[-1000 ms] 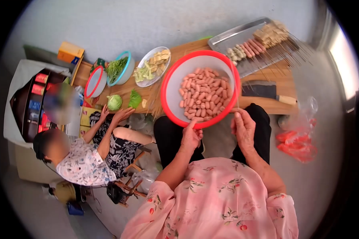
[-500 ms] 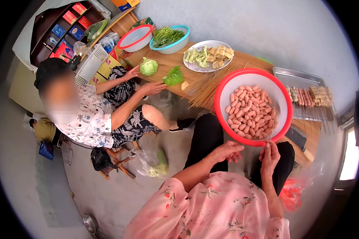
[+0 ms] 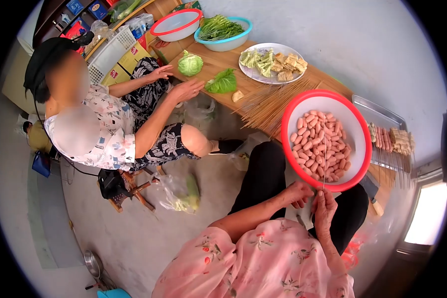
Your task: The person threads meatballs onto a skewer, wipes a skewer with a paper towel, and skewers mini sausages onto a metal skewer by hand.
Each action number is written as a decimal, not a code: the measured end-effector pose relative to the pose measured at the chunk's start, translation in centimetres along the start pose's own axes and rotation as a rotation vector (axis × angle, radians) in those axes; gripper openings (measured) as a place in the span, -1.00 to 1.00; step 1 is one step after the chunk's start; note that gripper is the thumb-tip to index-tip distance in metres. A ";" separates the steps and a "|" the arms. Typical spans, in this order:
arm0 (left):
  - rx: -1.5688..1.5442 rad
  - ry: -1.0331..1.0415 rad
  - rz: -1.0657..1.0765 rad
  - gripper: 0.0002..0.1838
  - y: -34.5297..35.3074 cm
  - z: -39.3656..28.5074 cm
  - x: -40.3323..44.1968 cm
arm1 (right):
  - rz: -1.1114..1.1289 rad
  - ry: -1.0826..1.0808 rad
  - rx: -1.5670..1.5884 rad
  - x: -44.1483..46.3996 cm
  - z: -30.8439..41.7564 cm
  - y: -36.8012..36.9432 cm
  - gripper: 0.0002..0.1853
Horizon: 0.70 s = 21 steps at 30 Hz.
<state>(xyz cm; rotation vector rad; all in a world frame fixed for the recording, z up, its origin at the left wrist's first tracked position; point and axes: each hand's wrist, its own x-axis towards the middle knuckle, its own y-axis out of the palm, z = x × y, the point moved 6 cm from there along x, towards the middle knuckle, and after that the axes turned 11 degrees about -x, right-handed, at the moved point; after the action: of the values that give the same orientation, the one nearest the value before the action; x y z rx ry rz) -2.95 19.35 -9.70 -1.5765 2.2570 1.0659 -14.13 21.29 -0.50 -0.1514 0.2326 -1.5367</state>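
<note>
I saw R hand [image 3: 325,211] w/ fingers pinched on a thin skewer [image 3: 324,164], its length up across the red-rimmed basin [image 3: 328,93]. L hand [image 3: 297,192] was curled nr basin; couldn't tell if its fingers held anything. Sm. sausages [image 3: 310,144] lay in basin, nr tabletop [image 3: 219,60] edge, w/ skewer bundle [image 3: 270,111] alongside.

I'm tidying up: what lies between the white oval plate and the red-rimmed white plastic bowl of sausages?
A loose spread of thin tan skewers, in the head view.

Two red-rimmed basins [image 3: 356,131], one blue-rimmed basin [image 3: 226,45], one cabbage [image 3: 190,63], one plate [image 3: 256,77], one tray [image 3: 375,110], probably one knife [image 3: 369,187].
</note>
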 end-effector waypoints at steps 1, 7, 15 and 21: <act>0.031 0.012 0.013 -0.72 0.3 -0.3 -0.1 | 0.043 -0.007 0.008 -0.1 -0.1 0.7 -0.76; 0.140 -0.002 0.047 -0.77 1.8 -1.4 -0.1 | 0.077 -0.036 -0.018 0.3 -1.4 1.7 -0.76; 0.207 -0.056 -0.001 -0.73 1.9 -0.3 1.9 | -0.064 -0.036 -0.081 2.0 -3.8 0.8 -0.71; 0.219 -0.055 0.048 -0.83 2.0 0.3 2.3 | -0.050 -0.017 -0.148 2.3 -3.7 0.7 -0.73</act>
<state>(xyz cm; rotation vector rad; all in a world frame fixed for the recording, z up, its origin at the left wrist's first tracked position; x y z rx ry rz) -5.79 18.18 -10.23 -1.3961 2.2958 0.8286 -14.30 19.14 -4.39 -0.2889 0.3315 -1.5676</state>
